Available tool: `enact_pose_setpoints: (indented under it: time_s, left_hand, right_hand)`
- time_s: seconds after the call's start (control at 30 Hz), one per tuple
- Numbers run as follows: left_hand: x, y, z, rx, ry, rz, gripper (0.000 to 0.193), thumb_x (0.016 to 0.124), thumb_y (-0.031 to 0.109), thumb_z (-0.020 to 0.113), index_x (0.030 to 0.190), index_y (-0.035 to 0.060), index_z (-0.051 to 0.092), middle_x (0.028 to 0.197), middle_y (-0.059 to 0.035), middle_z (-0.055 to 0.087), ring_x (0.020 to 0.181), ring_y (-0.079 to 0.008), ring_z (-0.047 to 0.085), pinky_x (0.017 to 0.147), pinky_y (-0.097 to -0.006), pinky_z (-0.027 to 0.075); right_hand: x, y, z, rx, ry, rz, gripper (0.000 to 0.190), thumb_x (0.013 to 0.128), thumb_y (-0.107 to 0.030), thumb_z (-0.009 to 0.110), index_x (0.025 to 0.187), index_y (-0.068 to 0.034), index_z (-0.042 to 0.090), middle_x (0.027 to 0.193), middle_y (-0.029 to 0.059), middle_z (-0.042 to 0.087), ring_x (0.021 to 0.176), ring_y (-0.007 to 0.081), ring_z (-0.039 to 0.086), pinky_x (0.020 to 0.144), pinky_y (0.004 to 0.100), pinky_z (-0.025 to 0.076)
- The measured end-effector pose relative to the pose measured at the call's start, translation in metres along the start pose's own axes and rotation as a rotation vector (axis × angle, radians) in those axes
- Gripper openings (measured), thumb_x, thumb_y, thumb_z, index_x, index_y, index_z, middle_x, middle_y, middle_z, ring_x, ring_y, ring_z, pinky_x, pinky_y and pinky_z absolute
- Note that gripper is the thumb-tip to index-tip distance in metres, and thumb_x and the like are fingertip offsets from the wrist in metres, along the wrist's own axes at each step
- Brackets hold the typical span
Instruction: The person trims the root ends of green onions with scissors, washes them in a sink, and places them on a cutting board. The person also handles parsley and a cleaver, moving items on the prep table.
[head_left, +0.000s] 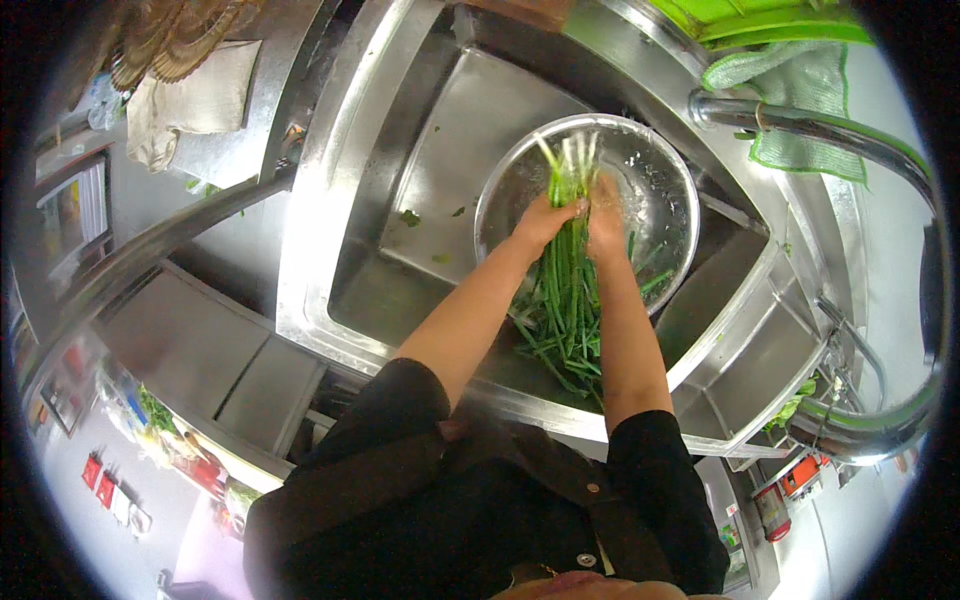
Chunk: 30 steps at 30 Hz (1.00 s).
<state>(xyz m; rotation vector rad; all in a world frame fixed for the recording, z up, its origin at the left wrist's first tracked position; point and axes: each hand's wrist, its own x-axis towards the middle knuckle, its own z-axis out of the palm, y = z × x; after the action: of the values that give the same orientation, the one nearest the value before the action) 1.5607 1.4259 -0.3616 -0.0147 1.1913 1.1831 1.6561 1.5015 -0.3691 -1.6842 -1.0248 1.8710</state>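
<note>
A bunch of green onions (566, 270) lies over a round metal basin (487, 180) of water in a stainless steel sink (450, 127). The white ends point away from me and the long green leaves hang over the basin's near rim. My left hand (546, 221) is closed around the stalks below the white ends. On the other side of the bunch, my right hand (606, 217) lies against the stalks; its fingers are blurred, so its grip is unclear. Splashes show in the water beside it.
A curved metal faucet pipe (810, 120) stands at the right, near a green-edged mesh cloth (810, 97). Another sink basin (757, 360) adjoins on the right. Leaf scraps (409, 217) lie on the sink floor. A beige cloth (202, 97) rests at upper left.
</note>
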Motion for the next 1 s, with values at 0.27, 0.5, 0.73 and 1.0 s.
enact_pose_setpoints:
  time_s: [0.27,0.5,0.73,1.0]
  left_hand:
    - [-0.02,0.016,0.003,-0.3,-0.035,-0.351,0.036,0.079,0.03,0.07,0.104,0.0051,0.061,0.082,-0.0052,0.063,0.068,-0.0187,0.061,0.063,-0.0337,0.05]
    - [-0.036,0.005,0.012,-0.001,0.022,-0.218,0.025,0.075,0.03,0.07,0.075,0.0059,0.066,0.064,-0.0045,0.058,0.055,-0.0155,0.053,0.054,-0.0304,0.042]
    - [-0.006,-0.009,0.004,0.174,0.201,-0.183,0.028,0.077,0.03,0.068,0.081,0.0031,0.066,0.073,-0.0046,0.062,0.062,-0.0154,0.056,0.056,-0.0311,0.042]
    - [0.003,-0.021,0.005,0.677,0.252,0.013,0.048,0.076,0.039,0.065,0.101,-0.0023,0.059,0.087,-0.0227,0.064,0.082,-0.0342,0.063,0.074,-0.0404,0.048]
  right_hand:
    - [-0.002,-0.025,0.013,-0.195,-0.111,-0.03,0.04,0.095,-0.033,0.047,0.12,-0.002,0.047,0.106,0.006,0.053,0.097,0.0156,0.048,0.087,0.0291,0.038]
    - [0.092,-0.018,-0.031,-0.552,-0.09,-0.263,0.037,0.092,-0.038,0.048,0.097,-0.004,0.06,0.084,0.0131,0.062,0.081,0.0278,0.059,0.073,0.0386,0.046]
    - [0.014,0.017,-0.005,-0.51,-0.063,-0.164,0.048,0.091,-0.04,0.05,0.109,0.003,0.058,0.097,0.0163,0.062,0.084,0.0265,0.059,0.075,0.0337,0.046]
    - [0.018,-0.033,0.031,-0.003,0.075,0.207,0.052,0.094,-0.046,0.041,0.101,0.002,0.057,0.094,0.0142,0.061,0.083,0.0276,0.059,0.078,0.0403,0.047]
